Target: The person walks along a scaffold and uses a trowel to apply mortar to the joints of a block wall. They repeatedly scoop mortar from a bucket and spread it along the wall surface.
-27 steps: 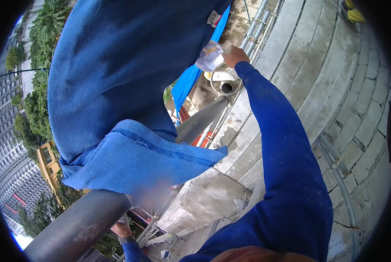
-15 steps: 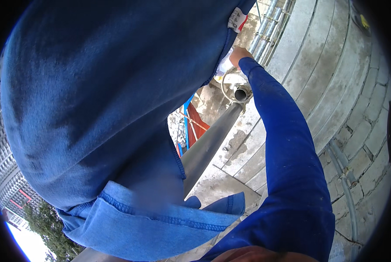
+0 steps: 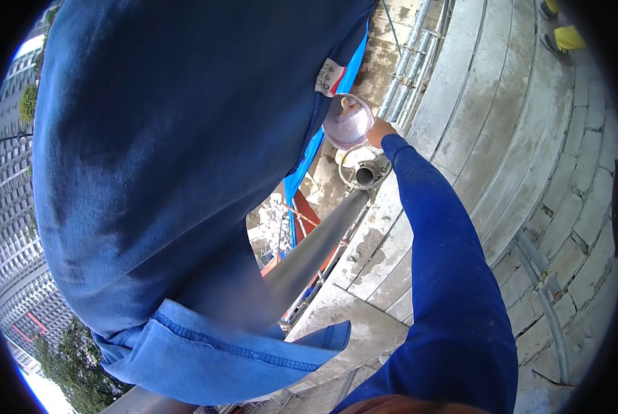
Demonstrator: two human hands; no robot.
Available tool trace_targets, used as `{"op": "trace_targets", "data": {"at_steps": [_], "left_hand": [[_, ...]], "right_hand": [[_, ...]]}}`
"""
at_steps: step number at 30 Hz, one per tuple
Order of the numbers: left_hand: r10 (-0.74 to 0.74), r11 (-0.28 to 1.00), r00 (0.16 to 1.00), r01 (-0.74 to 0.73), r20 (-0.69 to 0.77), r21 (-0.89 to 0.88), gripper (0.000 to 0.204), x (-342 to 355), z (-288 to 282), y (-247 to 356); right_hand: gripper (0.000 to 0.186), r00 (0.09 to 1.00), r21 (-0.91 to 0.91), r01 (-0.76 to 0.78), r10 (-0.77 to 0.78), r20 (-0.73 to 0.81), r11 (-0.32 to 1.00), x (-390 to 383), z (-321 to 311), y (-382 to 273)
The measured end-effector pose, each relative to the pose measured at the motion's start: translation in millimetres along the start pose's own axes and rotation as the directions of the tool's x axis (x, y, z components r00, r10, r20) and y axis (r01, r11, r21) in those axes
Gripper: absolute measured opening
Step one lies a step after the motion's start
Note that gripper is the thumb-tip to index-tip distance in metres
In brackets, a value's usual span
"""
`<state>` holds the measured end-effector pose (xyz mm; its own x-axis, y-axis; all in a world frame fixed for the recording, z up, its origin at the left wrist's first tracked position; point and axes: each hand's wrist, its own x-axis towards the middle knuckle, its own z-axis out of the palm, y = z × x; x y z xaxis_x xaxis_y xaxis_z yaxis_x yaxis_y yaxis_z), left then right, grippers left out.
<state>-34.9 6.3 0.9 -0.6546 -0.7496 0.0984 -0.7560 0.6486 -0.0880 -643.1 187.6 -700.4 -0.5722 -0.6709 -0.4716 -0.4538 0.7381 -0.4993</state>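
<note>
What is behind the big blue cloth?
Past the blue cloth, part of a grey pipe, blue sheeting and a clear container show; whatever else it covers can't be seen.

Sky (image 3: pixel 44 392): blown white
Slabs (image 3: pixel 495 110): bright, even daylight
Cloth (image 3: pixel 143 152): shaded; blurred patch low
Tower (image 3: pixel 15 241): bowed near black rim

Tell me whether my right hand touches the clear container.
Touching. The head view shows your right hand gripping the clear container at its right edge.

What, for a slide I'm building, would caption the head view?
Right hand holding a clear round container near an open pipe end, blue cloth at left.
</note>
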Motion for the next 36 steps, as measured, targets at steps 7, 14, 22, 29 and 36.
{"op": "trace_targets", "data": {"at_steps": [7, 14, 22, 29, 36], "left_hand": [[-0.089, 0.981, 0.995, 0.097, 0.053, -0.167, 0.032, 1.7, 0.2, 48.6], [-0.057, 0.967, 0.997, 0.067, 0.049, -0.248, 0.047, -2.3, 0.4, -12.6], [-0.064, 0.964, 0.993, 0.037, -0.096, -0.265, 0.060, -1.8, 7.6, 30.1], [-0.038, 0.914, 0.996, -0.001, -0.087, -0.405, 0.049, 7.5, 10.0, 20.1], [-0.048, 0.920, 0.986, -0.019, -0.161, -0.391, 0.037, -2.6, 3.3, 19.9]], "right_hand": [[0.066, 0.948, 0.580, -0.265, 0.317, 0.013, 0.770, -71.6, -40.1, -20.5], [0.072, 0.959, 0.686, -0.184, 0.282, -0.031, 0.703, -123.4, -41.0, -21.6], [0.064, 0.972, 0.721, -0.082, 0.215, -0.095, 0.688, -169.7, -37.5, -31.5], [0.054, 0.926, 0.785, -0.157, 0.365, -0.094, 0.600, -282.2, -15.3, -11.8], [0.031, 0.972, 0.130, -0.140, 0.112, 0.207, 0.982, -469.7, 100.3, 37.8]]}}
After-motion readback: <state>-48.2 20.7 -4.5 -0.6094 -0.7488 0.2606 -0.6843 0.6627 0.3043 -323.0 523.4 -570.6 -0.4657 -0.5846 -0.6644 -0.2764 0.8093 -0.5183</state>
